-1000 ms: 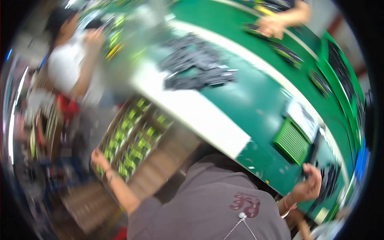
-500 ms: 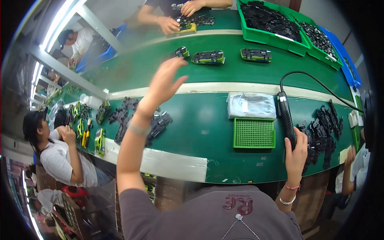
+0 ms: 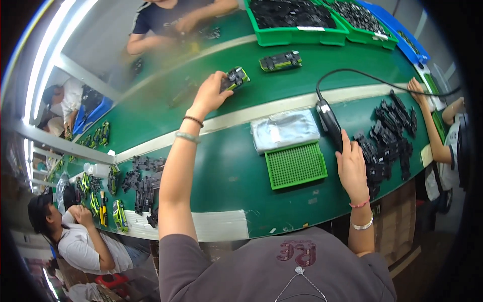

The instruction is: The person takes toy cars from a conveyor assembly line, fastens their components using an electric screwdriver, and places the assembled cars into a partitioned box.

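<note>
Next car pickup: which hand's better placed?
Likely left. The left hand is right at a car; the right hand is well away from that car, by the corded black tool.

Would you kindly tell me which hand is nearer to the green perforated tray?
Right. The right hand is just right of the green tray, by the black corded tool; the left hand is farther off, beyond it to the left, at a toy car.

A brownish-grey short-sleeved shirt (image 3: 236,269) is bearing maroon lettering (image 3: 305,257); 1 pendant necklace (image 3: 300,270), 2 left-wrist bracelets (image 3: 188,137) and 2 right-wrist bracelets (image 3: 360,205) are showing.
</note>
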### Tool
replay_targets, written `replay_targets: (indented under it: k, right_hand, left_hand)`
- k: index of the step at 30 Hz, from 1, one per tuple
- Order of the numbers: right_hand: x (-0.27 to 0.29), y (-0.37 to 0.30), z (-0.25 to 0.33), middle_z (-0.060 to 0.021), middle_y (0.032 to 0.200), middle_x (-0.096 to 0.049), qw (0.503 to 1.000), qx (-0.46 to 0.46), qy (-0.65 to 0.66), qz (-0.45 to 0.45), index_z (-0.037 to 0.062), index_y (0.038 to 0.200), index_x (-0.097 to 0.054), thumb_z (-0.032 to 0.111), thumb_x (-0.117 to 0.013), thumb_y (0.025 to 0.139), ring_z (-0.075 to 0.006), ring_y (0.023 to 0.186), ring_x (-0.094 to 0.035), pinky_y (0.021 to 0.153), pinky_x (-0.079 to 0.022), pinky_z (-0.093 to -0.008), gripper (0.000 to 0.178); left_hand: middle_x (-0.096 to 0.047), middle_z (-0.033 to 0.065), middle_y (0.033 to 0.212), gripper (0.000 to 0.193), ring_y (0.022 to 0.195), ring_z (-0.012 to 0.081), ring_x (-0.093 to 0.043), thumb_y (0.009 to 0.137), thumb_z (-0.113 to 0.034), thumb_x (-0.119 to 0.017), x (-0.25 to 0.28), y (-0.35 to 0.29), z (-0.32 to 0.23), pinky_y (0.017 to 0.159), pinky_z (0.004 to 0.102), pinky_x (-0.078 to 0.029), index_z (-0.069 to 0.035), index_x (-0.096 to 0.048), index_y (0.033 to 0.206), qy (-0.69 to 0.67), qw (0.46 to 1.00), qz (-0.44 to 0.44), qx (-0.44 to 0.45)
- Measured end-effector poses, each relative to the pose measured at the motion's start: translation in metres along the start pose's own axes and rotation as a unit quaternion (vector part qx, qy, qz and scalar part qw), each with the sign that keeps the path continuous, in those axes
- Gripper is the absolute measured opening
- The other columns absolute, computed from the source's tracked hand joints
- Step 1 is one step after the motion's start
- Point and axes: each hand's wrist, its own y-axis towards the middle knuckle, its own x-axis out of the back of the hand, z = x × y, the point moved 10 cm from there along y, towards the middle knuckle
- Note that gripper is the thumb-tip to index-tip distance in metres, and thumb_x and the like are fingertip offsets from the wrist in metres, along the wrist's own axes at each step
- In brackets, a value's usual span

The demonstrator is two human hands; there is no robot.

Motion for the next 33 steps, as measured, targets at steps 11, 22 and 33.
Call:
replay_targets:
  k: [11, 22, 33]
  right_hand:
    - [0.042, -0.016, -0.002, -0.0131, 0.127, -0.046, 0.863, 0.027, 0.476, -0.166, -0.0045, 0.139, -0.021, 0.007, -0.042, 0.093, -0.0181, 0.107, -0.051, 0.094, -0.038, -0.0301, 0.052]
    - [0.023, -0.028, 0.002, -0.0125, 0.105, -0.048, 0.740, 0.073, 0.642, -0.187, -0.0028, 0.124, -0.033, 0.048, -0.051, 0.085, -0.0201, 0.093, -0.048, 0.088, -0.039, -0.0352, 0.067]
    - [0.016, -0.006, -0.002, -0.0076, 0.069, -0.049, 0.708, 0.052, 0.677, -0.197, 0.0029, 0.090, -0.042, 0.092, -0.036, 0.052, -0.0172, 0.061, -0.051, 0.060, -0.046, -0.0317, 0.097]
  left_hand:
    - [-0.058, 0.0126, 0.097, 0.040, 0.091, 0.0308, -0.055, 0.070, -0.021, -0.071, -0.021, -0.068, -0.170, 0.079, 0.0386, -0.045, -0.004, -0.057, 0.103, -0.058, 0.986, 0.038, -0.152]
    - [-0.056, 0.0152, 0.108, 0.044, 0.101, 0.0329, -0.052, 0.069, -0.021, -0.073, -0.036, -0.076, -0.165, 0.086, 0.0399, -0.043, -0.004, -0.058, 0.107, -0.076, 0.983, -0.001, -0.165]
    - [-0.054, 0.0159, 0.107, 0.045, 0.098, 0.0332, -0.052, 0.070, -0.019, -0.072, -0.039, -0.079, -0.158, 0.084, 0.0413, -0.043, -0.008, -0.057, 0.111, -0.108, 0.981, -0.005, -0.159]
